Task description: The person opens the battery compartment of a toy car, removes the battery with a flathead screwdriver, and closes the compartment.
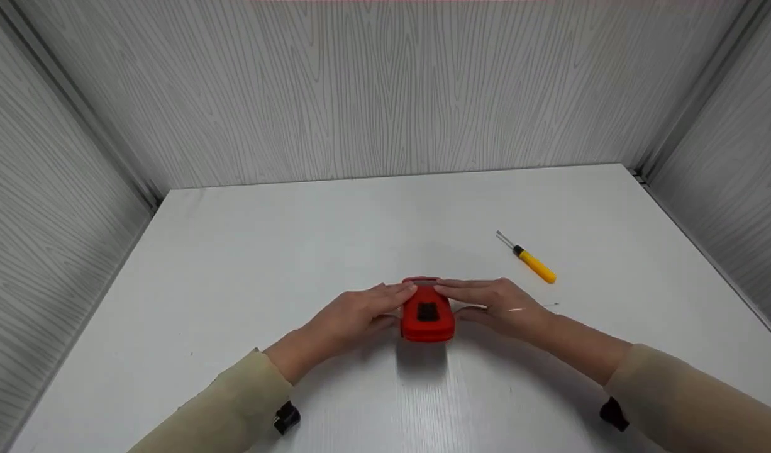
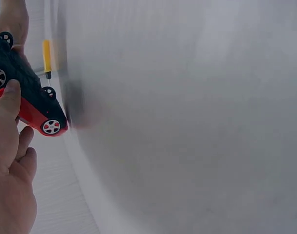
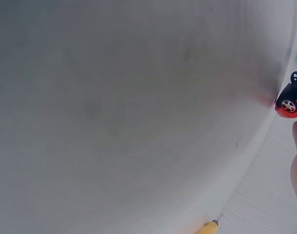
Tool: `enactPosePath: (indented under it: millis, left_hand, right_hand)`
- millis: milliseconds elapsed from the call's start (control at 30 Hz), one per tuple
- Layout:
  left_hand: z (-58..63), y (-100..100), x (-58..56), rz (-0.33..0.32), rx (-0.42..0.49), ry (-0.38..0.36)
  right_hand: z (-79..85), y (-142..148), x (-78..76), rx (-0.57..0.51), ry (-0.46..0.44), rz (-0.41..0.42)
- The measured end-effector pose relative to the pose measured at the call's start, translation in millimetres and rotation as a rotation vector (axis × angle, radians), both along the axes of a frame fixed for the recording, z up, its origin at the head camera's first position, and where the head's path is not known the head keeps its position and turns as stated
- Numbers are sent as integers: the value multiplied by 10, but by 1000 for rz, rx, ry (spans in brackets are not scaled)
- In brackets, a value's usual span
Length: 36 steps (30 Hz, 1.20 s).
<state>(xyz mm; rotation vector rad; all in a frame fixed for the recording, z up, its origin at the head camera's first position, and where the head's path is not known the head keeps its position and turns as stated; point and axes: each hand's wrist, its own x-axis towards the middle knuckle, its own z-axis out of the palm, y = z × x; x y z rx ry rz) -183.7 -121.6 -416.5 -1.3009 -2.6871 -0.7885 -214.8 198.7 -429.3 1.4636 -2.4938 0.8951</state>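
Observation:
A red toy car [image 1: 427, 324] with a dark window is held between both hands at the middle of the white table. My left hand [image 1: 354, 318] grips its left side, fingertips over the top and thumb lower down. From the other side my right hand [image 1: 502, 305] holds it the same way, its fingers reaching onto the roof. In the left wrist view the car's black underside [image 2: 21, 73] and silver-spoked wheels show, with one end close to the tabletop. Only an end of the toy car [image 3: 289, 109] appears in the right wrist view, at the right edge.
A screwdriver [image 1: 536, 267] with a yellow handle and black collar lies on the table beyond the right hand. A thin pale sliver [image 1: 552, 304] shows beside the right wrist. Wood-grained panels [image 1: 385, 88] stand behind the table and at both sides.

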Motion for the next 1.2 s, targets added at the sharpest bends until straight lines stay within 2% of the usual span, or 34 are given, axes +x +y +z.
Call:
enactPosePath:
  millis: [200,367,600,900,1200]
  left_hand:
    - [66,10,62,11,83,-44]
    - [141,20,112,61,123,-137]
    - [215,36,147,131,191,-225]
    - [277,71,167,158,370,-317]
    - [294,134,157,178,562,-422]
  right_hand:
    - [16,10,43,-108,6,22]
    - [68,-1,95,-138,-31,-34]
    - [161,-36,163,-192,-213,-119]
    - [226,-85,204,-399,-457,-131]
    - [291,-137,243,-515,-595,-205]
